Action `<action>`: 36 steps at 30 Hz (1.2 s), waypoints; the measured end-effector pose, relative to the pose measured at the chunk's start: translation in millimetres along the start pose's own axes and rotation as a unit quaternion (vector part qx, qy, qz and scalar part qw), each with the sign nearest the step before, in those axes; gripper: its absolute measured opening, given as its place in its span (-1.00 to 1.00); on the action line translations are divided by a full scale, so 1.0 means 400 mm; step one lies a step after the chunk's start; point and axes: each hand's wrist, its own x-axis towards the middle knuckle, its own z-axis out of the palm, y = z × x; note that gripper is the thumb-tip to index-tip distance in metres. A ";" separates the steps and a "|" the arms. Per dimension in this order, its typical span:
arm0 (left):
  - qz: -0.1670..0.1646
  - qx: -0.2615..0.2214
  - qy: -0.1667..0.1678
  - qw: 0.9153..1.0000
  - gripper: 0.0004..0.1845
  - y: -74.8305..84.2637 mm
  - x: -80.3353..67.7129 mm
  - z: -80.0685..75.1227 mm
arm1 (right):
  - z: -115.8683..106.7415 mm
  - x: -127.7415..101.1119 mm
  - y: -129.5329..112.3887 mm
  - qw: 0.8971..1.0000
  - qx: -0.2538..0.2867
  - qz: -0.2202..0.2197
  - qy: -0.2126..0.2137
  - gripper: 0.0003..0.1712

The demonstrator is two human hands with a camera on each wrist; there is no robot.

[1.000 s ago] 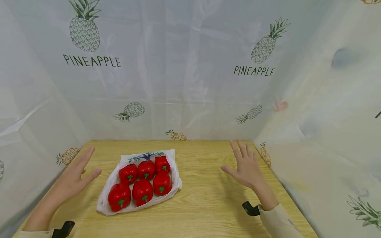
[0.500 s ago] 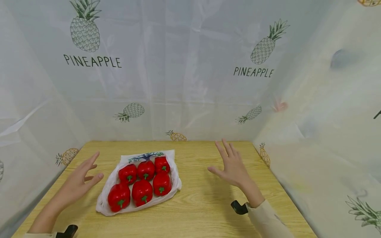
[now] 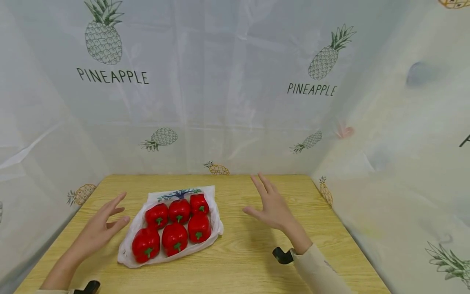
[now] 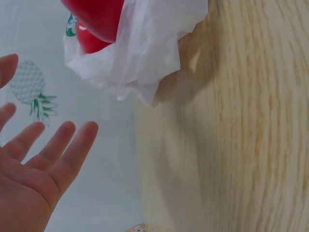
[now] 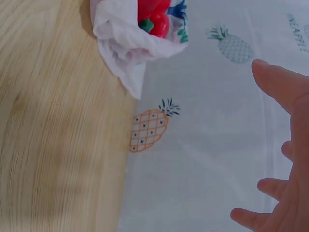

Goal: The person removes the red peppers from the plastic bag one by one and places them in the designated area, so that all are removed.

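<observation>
Pineapple-print sheets wall a wooden surface (image 3: 249, 261). Left hand (image 3: 99, 228) and right hand (image 3: 273, 208) hover with fingers spread, holding nothing, either side of the bagged peppers (image 3: 172, 226).

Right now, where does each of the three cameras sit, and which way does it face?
Head: above the wooden table, looking forward and down; both hands show, left hand, right hand.
Left wrist: beside the left palm, facing the white bag of red peppers.
Right wrist: behind the right fingers, facing the pineapple curtain.
All three share the bag.

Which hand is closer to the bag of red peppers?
Left. The left hand hovers just beside the bag, not touching; the right hand is farther off on its other side.
</observation>
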 end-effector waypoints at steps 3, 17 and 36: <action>-0.001 -0.001 0.001 1.000 -0.16 -0.001 0.000 0.006 | 0.010 0.008 -0.012 1.000 0.016 -0.003 -0.003 0.22; -0.023 -0.040 -0.029 0.999 -0.19 -0.005 -0.006 0.040 | 0.062 0.041 -0.070 0.997 0.062 -0.016 -0.045 0.14; -0.036 -0.076 -0.045 0.995 -0.27 -0.032 -0.026 0.072 | 0.143 0.059 -0.141 0.989 0.105 -0.047 -0.094 0.04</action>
